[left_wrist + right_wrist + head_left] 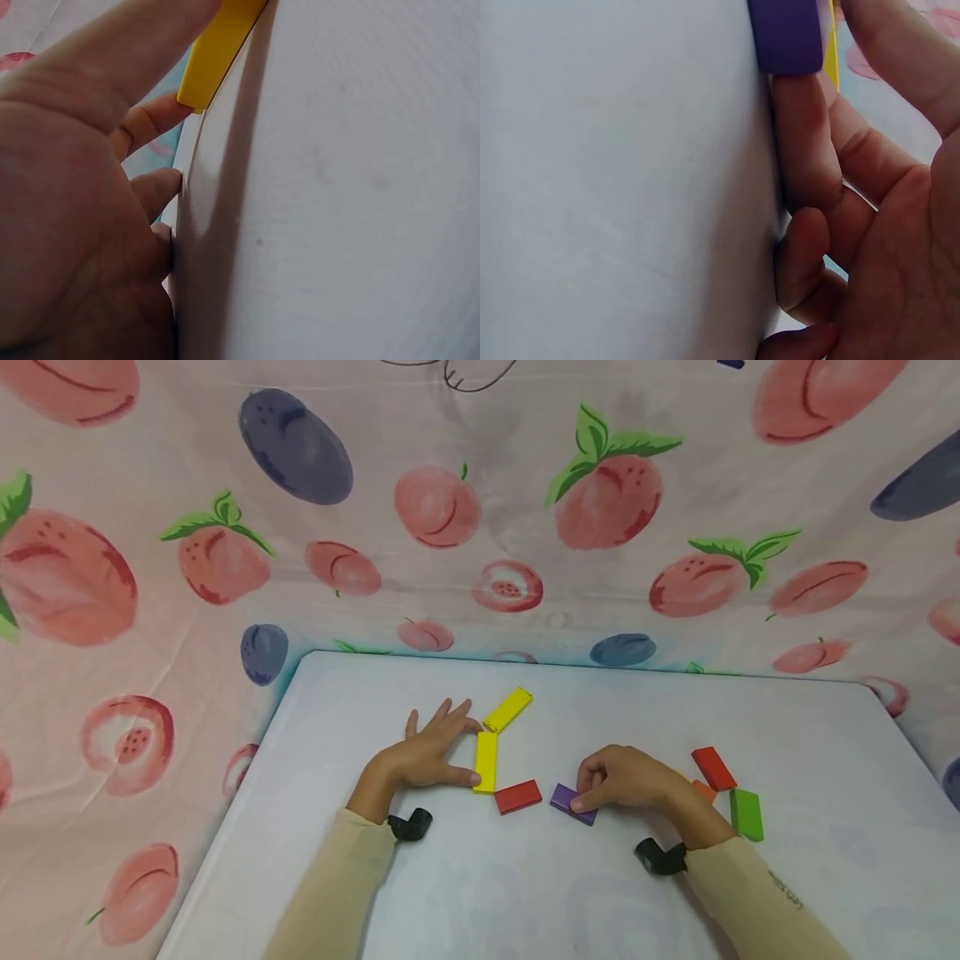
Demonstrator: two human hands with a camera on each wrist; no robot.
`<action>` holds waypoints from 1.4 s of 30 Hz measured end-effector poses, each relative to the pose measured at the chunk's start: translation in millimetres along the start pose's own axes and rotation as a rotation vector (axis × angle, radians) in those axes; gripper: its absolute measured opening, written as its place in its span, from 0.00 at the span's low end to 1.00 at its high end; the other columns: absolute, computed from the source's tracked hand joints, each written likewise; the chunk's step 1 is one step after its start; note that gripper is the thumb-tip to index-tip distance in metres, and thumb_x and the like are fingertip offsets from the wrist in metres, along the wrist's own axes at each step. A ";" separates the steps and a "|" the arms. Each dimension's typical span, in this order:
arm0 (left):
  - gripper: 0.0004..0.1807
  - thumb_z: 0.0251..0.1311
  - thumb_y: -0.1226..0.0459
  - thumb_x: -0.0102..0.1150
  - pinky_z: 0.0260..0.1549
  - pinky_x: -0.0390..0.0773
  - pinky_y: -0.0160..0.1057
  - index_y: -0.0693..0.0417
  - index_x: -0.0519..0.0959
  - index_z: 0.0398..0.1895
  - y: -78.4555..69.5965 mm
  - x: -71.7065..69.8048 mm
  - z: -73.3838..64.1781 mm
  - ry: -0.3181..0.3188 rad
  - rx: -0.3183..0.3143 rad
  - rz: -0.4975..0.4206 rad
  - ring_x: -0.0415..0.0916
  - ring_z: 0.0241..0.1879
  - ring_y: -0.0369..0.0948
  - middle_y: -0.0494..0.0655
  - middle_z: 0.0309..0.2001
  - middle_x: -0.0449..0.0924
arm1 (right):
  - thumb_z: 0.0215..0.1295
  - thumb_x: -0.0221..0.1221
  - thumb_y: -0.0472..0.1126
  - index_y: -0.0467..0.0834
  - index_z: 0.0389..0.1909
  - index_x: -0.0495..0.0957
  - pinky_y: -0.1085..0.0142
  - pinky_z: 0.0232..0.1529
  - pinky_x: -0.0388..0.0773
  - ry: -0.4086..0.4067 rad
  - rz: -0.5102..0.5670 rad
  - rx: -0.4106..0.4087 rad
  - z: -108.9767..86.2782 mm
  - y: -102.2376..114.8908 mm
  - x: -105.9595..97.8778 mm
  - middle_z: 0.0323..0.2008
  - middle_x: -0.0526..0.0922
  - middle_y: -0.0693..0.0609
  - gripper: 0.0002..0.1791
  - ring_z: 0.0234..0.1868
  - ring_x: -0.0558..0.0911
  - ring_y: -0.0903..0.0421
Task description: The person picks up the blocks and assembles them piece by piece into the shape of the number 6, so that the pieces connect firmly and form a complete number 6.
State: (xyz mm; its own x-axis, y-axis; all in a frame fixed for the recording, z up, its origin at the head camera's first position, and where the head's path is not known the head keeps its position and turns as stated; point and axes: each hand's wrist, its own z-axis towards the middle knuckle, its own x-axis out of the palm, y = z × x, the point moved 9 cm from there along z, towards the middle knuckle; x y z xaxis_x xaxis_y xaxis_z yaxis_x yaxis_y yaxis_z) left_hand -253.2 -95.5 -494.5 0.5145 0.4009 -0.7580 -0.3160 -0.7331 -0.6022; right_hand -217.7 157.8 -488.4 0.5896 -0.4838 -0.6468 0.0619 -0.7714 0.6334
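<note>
My left hand [431,753] grips a yellow block [486,763] lengthwise, thumb by its near end and index finger by its far end; the other fingers spread out over the board. In the left wrist view that yellow block [217,52] shows between thumb and index fingertip. Beyond it a second yellow block [508,709] lies at a slant, and a red block [518,797] lies by its near corner. To the right, my right hand [630,778] pinches a purple block [567,802]. The purple block [789,37] also shows at the top of the right wrist view.
Right of my right hand are a second red block [714,768], a green block [747,815] and an orange block [703,791], partly hidden by the wrist. All lie on a white tabletop [465,885]. Behind it hangs a fruit-print cloth [360,618].
</note>
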 end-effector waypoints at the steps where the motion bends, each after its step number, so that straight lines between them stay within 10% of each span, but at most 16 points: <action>1: 0.40 0.56 0.43 0.71 0.72 0.18 0.68 0.35 0.66 0.71 -0.1 -0.2 -0.1 -0.001 -0.001 -0.001 0.25 0.84 0.47 0.41 0.85 0.37 | 0.53 0.76 0.49 0.50 0.28 0.84 0.61 0.33 0.68 0.006 0.006 0.000 0.6 -0.6 0.2 0.20 0.78 0.55 0.11 0.31 0.75 0.54; 42: 0.41 0.56 0.41 0.71 0.72 0.17 0.68 0.33 0.65 0.72 1.4 1.1 1.3 0.012 -0.015 0.019 0.24 0.84 0.46 0.39 0.85 0.36 | 0.52 0.77 0.50 0.53 0.28 0.88 0.62 0.37 0.71 -0.067 -0.028 0.085 2.0 2.5 -2.0 0.21 0.82 0.55 0.09 0.39 0.75 0.55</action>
State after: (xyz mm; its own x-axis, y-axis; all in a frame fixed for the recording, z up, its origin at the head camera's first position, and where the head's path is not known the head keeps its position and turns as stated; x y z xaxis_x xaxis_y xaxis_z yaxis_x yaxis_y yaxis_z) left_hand -254.2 -95.4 -496.5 0.5179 0.3804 -0.7662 -0.3142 -0.7485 -0.5840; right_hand -220.4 156.0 -486.4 0.5335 -0.4857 -0.6924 0.0074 -0.8160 0.5781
